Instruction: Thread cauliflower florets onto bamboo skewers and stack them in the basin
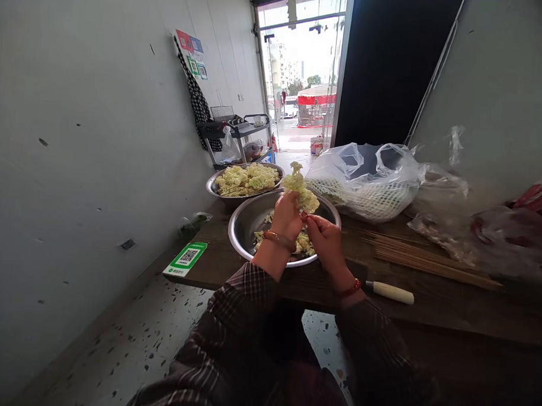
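Note:
My left hand (287,218) is closed around pale cauliflower florets (307,199), raised over a metal bowl (237,232). My right hand (326,239) is pinched at the lower end of those florets, close to my left fingers. What my right fingertips grip, if anything, is too small to make out. Below my hands, small cauliflower pieces (304,244) lie in the bowl. By my right wrist rests a tool with a pale wooden handle (392,292); its other end is hidden.
Behind, a second metal bowl (212,185) holds heaped cauliflower (247,178). A white plastic bag (364,191) with netted contents stands at the back right. Thin wooden skewers (424,260) lie on the dark table (445,310). A green QR card (186,259) sits at the left edge.

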Action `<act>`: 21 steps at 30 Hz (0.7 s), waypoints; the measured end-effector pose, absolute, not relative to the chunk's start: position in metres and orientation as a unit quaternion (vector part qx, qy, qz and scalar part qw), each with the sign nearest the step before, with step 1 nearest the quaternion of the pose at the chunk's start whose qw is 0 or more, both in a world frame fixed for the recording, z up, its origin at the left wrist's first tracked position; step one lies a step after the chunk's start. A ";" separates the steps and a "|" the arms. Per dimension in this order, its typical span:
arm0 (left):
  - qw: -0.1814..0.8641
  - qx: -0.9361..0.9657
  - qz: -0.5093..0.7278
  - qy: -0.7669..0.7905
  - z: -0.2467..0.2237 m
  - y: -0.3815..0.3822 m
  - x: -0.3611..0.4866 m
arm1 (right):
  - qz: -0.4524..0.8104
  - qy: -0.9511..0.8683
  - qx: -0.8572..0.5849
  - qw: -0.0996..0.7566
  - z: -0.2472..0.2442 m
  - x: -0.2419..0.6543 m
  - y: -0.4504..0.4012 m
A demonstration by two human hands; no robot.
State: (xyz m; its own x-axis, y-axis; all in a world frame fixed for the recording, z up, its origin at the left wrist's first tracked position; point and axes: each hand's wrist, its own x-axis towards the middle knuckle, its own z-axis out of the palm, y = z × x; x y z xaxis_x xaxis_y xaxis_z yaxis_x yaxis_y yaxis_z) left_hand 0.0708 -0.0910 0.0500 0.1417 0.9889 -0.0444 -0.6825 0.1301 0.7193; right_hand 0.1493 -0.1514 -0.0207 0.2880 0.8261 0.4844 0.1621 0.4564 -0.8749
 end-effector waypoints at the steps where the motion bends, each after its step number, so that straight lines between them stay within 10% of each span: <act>1: 0.700 0.275 0.599 0.275 0.052 -0.094 0.071 | 0.254 -0.542 -0.453 0.661 -0.021 0.150 -0.152; 21: 0.668 0.239 0.650 0.274 0.044 -0.103 0.081 | 0.254 -0.556 -0.448 0.653 -0.025 0.153 -0.154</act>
State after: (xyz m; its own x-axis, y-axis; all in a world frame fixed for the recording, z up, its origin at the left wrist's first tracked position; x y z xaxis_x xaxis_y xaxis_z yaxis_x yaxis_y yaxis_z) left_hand 0.0811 -0.1033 0.0445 0.0057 0.9984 -0.0555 -0.7363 0.0418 0.6753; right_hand 0.1525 -0.1545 -0.0248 0.2536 0.8294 0.4979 0.1670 0.4694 -0.8670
